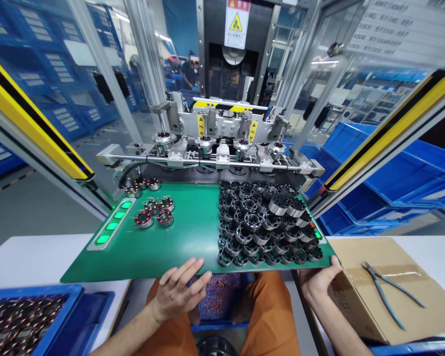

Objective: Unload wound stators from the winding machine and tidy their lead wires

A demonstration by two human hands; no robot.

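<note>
My left hand [181, 289] is at the front edge of the green work surface [193, 237], fingers spread, with nothing in it. At the right front corner of that surface, my right hand [321, 282] rests against the edge, its thumb up on the rim and its other fingers hidden below. Rows of bare black-and-silver stator cores [252, 221] are stacked on the right half. Several copper-wound stators [165, 217] lie at the left. Behind them, a winding machine [222, 148] holds stators on its row of stations.
Cutting pliers [387, 291] lie on a cardboard box [422, 277] at right. A blue bin of wound stators [22, 316] stands at left. Yellow guard bars [396, 133] flank the machine. Green-lit buttons [113, 226] line the left edge. Blue crates [393, 163] are stacked at right.
</note>
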